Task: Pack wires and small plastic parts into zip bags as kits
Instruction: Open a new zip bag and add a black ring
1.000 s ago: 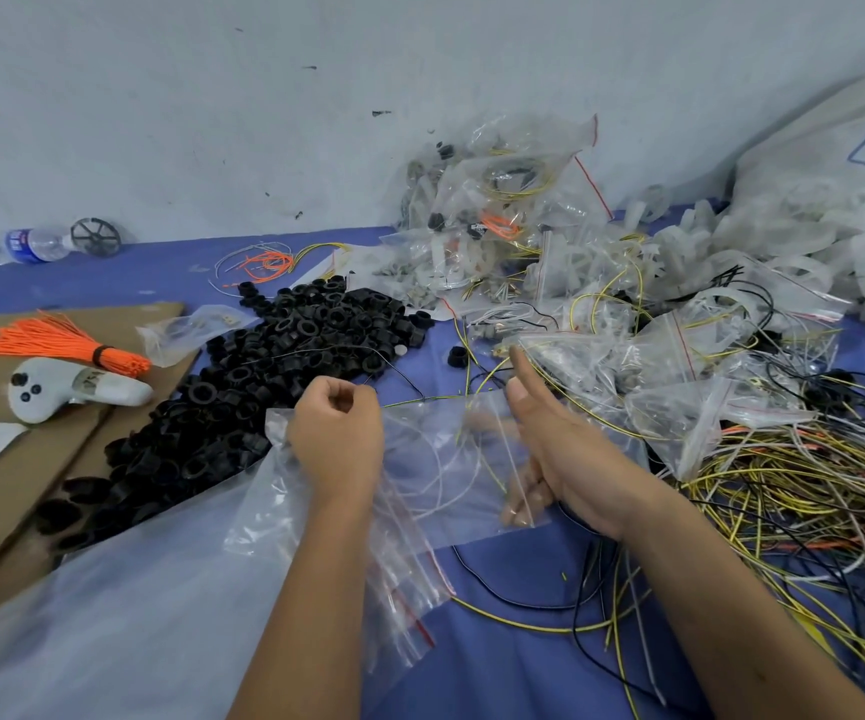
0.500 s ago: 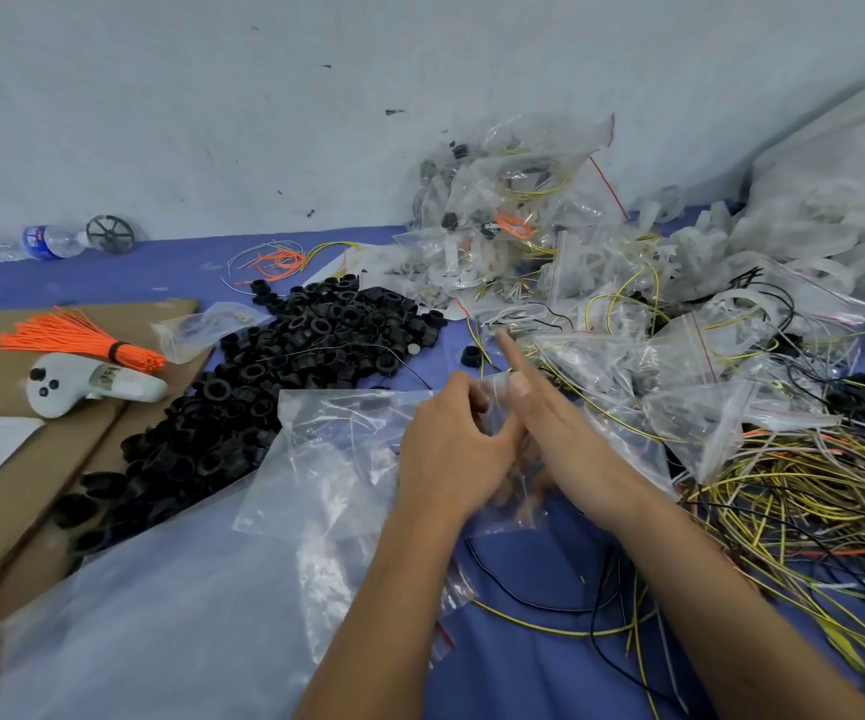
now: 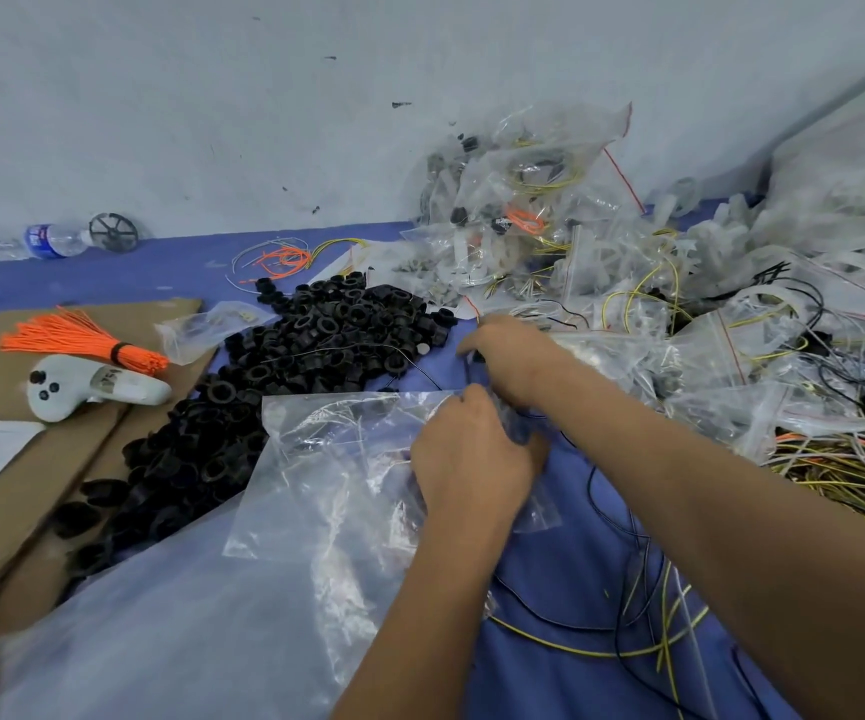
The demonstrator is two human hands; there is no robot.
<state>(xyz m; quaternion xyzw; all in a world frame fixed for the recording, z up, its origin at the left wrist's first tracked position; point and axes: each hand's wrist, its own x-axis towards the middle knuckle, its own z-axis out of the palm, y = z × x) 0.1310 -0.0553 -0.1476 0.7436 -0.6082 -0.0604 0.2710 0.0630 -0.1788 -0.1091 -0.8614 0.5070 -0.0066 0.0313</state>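
A clear zip bag [image 3: 347, 459] lies on the blue table cloth [image 3: 565, 683] in front of me. My left hand [image 3: 472, 459] grips its right edge, fingers curled into the plastic. Just beyond it my right hand [image 3: 516, 356] reaches forward, fingers curled down on a lone black plastic ring [image 3: 477, 356] that is mostly hidden under the fingertips. A big heap of black rings [image 3: 326, 345] spreads to the left of both hands. Yellow, black and white wires [image 3: 846, 470] lie tangled at the right.
Filled kit bags [image 3: 549, 200] pile against the wall, with white plastic parts [image 3: 835, 226] further right. On the cardboard [image 3: 4, 501] at left lie an orange tie bundle [image 3: 82, 335] and a white controller [image 3: 92, 387]. A large plastic sheet [image 3: 160, 641] covers the near left.
My left hand slid right along the bag to its right edge. My right hand left the bag and reached forward to the lone black ring.
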